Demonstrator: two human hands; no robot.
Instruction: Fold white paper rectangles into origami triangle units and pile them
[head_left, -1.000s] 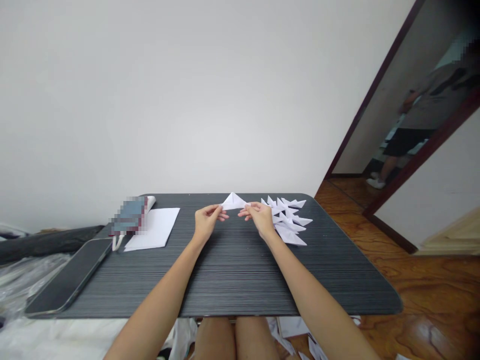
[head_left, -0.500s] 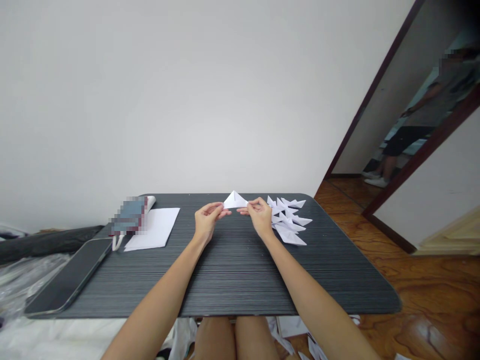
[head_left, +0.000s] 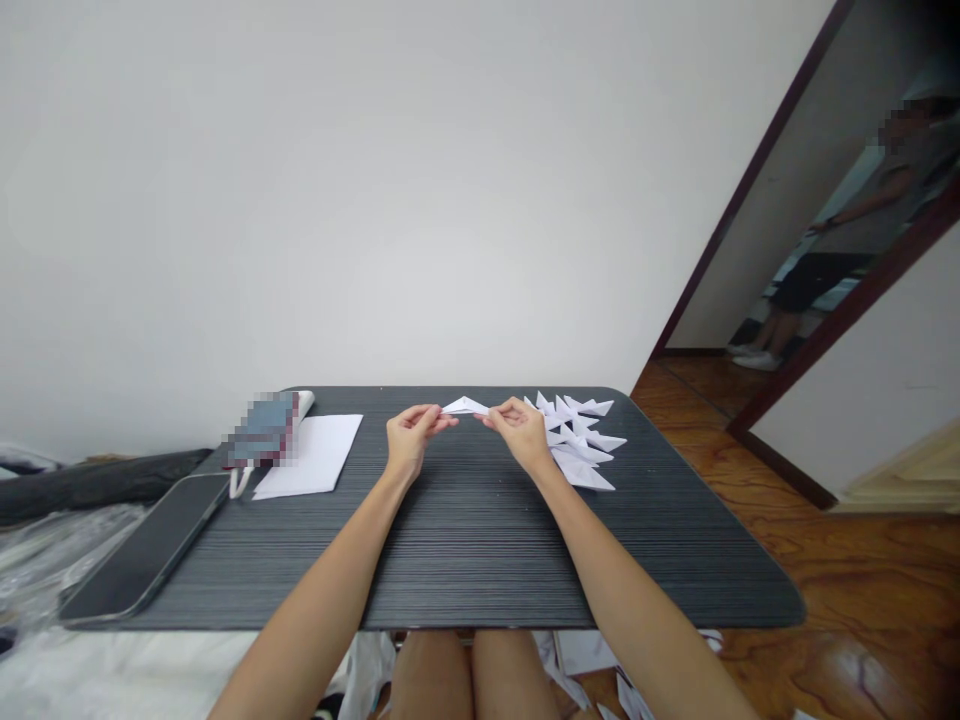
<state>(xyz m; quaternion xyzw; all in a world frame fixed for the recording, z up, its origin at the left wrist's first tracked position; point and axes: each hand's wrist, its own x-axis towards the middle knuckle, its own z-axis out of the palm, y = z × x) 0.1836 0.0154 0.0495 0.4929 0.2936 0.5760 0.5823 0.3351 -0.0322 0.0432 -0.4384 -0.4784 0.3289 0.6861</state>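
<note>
A small folded white paper boat point(head_left: 465, 406) is held above the far part of the dark table, looking low and flattened from here. My left hand point(head_left: 412, 435) pinches its left tip between thumb and fingers. At the opposite tip, my right hand point(head_left: 517, 430) pinches the paper in the same way. Just beyond my right hand lies a cluster of folded white paper boats point(head_left: 581, 445) with pointed ends, partly covered by that hand.
On the dark table point(head_left: 480, 560), a stack of white paper point(head_left: 315, 455) lies left, beside a blurred blue-and-red item point(head_left: 262, 430). A phone point(head_left: 150, 550) rests at the left edge. Paper pieces point(head_left: 630, 695) lie on the floor below. A person point(head_left: 840, 230) stands beyond the doorway.
The folded paper between my hands has gone from a tall triangle to a low, flat shape. Both hands keep their pinch on its ends.
</note>
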